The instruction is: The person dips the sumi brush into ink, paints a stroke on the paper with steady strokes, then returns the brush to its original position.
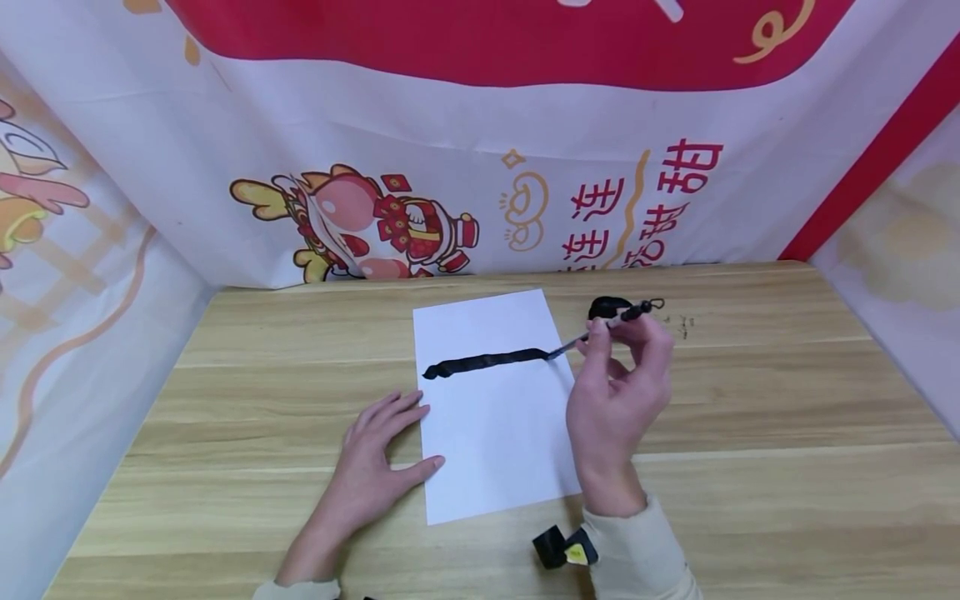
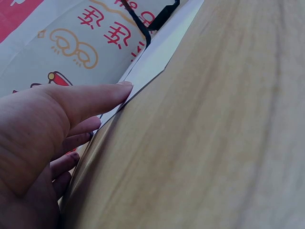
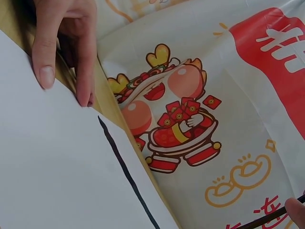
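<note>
One black stroke (image 1: 486, 362) is laid across the paper (image 1: 491, 433), held flat by the open left hand (image 1: 375, 467); the brush (image 1: 600, 327) is pinched in the right hand (image 1: 618, 392), lower sheet unpainted.

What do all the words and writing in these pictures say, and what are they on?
"甜" in red, on the cloth backdrop.
"连连" in red, on the same backdrop, left of it.
More red characters below those are cut off by the table edge; unreadable.
White characters on the red band in the right wrist view are cropped; unreadable.
The paper has only a thick black brush stroke, not a word.
Faint marks on the table near the brush are too small to read.
</note>
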`<act>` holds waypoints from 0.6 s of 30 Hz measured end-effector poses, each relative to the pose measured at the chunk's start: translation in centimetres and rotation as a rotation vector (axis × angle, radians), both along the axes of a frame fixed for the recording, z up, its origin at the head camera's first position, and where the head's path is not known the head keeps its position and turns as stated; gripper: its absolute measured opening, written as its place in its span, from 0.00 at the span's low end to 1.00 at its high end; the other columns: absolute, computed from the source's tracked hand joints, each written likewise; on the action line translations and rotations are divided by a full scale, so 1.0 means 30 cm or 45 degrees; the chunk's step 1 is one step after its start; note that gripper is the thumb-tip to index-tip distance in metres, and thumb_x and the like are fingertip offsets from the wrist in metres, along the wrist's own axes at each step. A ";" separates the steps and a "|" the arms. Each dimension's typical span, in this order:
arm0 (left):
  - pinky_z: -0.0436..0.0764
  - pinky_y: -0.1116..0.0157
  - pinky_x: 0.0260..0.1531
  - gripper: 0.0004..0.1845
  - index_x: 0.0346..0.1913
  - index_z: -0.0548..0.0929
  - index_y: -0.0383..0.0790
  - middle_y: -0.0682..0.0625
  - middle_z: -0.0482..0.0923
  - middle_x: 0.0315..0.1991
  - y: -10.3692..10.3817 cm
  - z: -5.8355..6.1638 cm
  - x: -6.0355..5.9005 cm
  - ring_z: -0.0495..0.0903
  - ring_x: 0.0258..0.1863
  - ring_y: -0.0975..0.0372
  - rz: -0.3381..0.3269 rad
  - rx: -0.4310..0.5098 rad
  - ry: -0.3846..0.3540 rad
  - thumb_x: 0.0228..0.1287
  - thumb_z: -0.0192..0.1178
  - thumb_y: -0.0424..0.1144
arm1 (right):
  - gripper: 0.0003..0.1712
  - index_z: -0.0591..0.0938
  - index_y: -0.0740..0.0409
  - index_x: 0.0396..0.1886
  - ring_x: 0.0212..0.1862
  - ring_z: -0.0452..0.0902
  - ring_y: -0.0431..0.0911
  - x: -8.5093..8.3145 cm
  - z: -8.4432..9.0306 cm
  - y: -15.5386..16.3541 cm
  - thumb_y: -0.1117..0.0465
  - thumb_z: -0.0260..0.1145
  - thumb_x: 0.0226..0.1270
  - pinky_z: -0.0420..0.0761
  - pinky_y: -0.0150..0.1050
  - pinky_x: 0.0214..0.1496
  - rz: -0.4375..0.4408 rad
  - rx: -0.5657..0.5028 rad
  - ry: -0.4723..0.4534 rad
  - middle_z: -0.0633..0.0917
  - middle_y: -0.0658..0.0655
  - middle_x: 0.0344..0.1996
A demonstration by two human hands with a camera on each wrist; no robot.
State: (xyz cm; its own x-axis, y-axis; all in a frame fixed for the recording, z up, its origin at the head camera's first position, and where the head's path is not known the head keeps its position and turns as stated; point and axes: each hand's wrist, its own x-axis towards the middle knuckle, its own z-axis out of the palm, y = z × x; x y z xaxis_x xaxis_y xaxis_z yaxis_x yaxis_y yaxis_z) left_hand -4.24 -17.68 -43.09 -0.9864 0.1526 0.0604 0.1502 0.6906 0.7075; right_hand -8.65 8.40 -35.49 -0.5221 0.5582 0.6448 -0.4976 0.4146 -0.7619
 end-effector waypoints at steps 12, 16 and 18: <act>0.54 0.29 0.78 0.35 0.70 0.84 0.49 0.50 0.73 0.80 -0.002 -0.002 0.001 0.62 0.82 0.43 -0.006 0.002 0.017 0.60 0.80 0.51 | 0.16 0.76 0.73 0.56 0.44 0.86 0.41 0.000 0.000 0.009 0.64 0.65 0.81 0.89 0.27 0.41 -0.013 -0.021 -0.012 0.88 0.63 0.45; 0.54 0.29 0.78 0.35 0.70 0.83 0.49 0.51 0.73 0.80 -0.002 -0.002 0.001 0.62 0.83 0.43 -0.005 0.001 0.011 0.61 0.80 0.52 | 0.16 0.76 0.73 0.56 0.43 0.86 0.41 0.000 0.002 0.014 0.64 0.65 0.81 0.88 0.26 0.40 -0.027 -0.029 -0.028 0.87 0.60 0.44; 0.54 0.29 0.78 0.35 0.71 0.83 0.49 0.51 0.72 0.80 -0.002 -0.002 0.001 0.61 0.83 0.43 -0.005 0.000 0.008 0.61 0.80 0.52 | 0.16 0.76 0.73 0.57 0.43 0.86 0.41 0.001 0.003 0.017 0.64 0.65 0.81 0.88 0.26 0.40 -0.035 -0.026 -0.037 0.87 0.58 0.45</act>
